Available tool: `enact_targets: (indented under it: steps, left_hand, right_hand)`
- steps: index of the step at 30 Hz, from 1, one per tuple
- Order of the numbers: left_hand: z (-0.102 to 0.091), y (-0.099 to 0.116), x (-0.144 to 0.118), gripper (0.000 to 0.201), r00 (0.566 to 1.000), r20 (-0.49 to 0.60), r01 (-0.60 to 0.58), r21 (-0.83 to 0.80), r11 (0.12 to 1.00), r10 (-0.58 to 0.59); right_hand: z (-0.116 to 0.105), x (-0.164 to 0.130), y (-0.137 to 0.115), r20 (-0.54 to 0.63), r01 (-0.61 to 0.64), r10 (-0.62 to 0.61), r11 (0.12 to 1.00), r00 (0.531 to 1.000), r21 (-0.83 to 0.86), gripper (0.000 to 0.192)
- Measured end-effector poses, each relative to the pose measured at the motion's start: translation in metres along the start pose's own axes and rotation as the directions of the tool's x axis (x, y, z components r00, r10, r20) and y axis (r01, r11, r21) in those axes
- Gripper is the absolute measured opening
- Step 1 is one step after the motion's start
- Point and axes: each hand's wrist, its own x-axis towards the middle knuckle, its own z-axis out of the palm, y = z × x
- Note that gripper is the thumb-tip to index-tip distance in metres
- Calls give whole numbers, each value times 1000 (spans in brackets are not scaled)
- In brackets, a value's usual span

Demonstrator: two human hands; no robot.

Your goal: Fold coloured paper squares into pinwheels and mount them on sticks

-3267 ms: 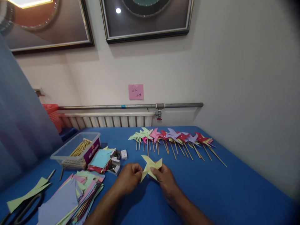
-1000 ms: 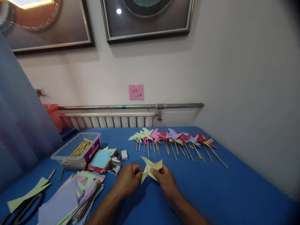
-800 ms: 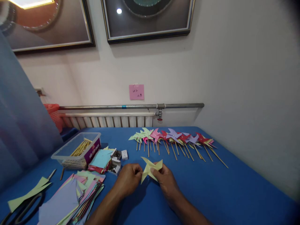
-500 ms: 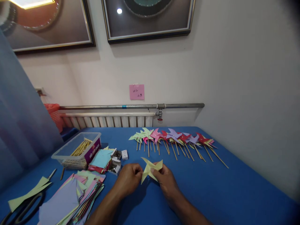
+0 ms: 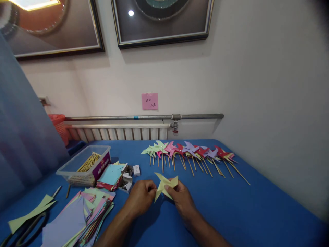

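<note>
Almost nothing has shifted over the last few seconds: both hands stay where they were, pinched on the same yellow paper pinwheel [image 5: 165,185], which has hardly turned. That stillness suggests fine finger work at the pinwheel's middle rather than any reach for new material. The left hand [image 5: 141,196] is curled, its fingertips closed on the pinwheel's left side; the right hand [image 5: 181,197] is likewise closed, thumb and forefinger gripping the paper from the right. The pinwheel is held between the two hands, just above the blue table [image 5: 257,212]. It is pale yellow, with pointed vanes fanning up and to the left and no stick visible on it.

Beyond the hands, farther from the person, a row of finished pinwheels on sticks [image 5: 190,154] lies side by side. To the left of the left hand sit small open boxes [image 5: 127,176], a clear tub of sticks [image 5: 84,164] and a loose stack of coloured paper squares [image 5: 82,216].
</note>
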Motion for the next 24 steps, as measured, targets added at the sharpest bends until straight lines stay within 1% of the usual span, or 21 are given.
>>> enact_targets:
  steps: [4,9,16,24]
  left_hand:
    - [0,-2,0,18,1000,-6,-21,7,1000,21]
    - [1,-3,1,19,1000,3,-19,3,1000,19]
    - [1,-2,0,20,1000,-8,-15,27,1000,15]
    - [2,2,-2,20,1000,-19,-20,33,999,21]
  right_hand:
    - [2,0,-1,-9,-4,4,1000,1000,17,43]
    - [1,3,1,-16,15,-15,999,1000,-34,46]
    - [-3,4,5,27,40,-37,993,999,-114,42]
    - [-3,5,4,21,33,-31,995,999,-99,39]
